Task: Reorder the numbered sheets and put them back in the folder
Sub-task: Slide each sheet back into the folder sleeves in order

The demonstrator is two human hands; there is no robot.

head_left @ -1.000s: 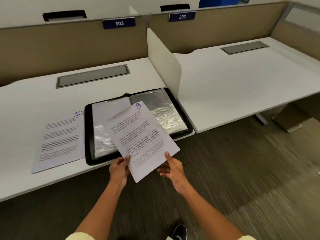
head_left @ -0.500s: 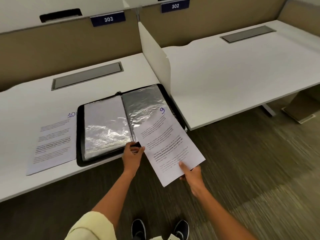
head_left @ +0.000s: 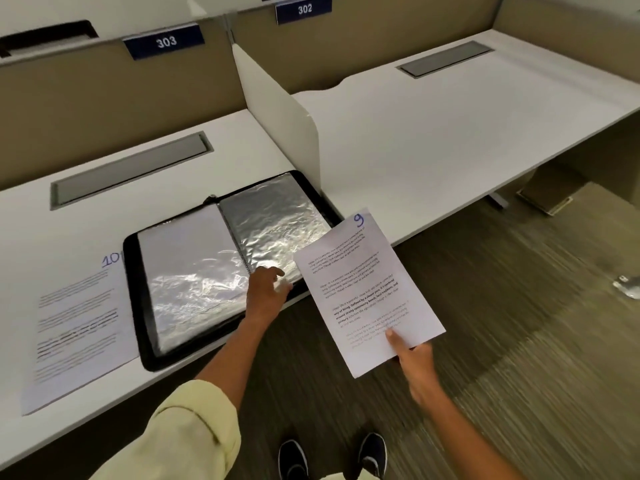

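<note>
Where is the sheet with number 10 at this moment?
In the head view, the sheet numbered 10 lies flat on the left desk, directly left of the open folder.

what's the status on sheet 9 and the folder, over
Right hand pinches sheet 9 off the desk edge. Left hand on open folder, lower corner of right sleeve. Sheet 10 flat beside it. Nothing blocking.

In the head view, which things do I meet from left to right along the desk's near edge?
White printed sheet marked 10 → open black folder with shiny plastic sleeves → left hand → white printed sheet marked 9 → right hand.
</note>
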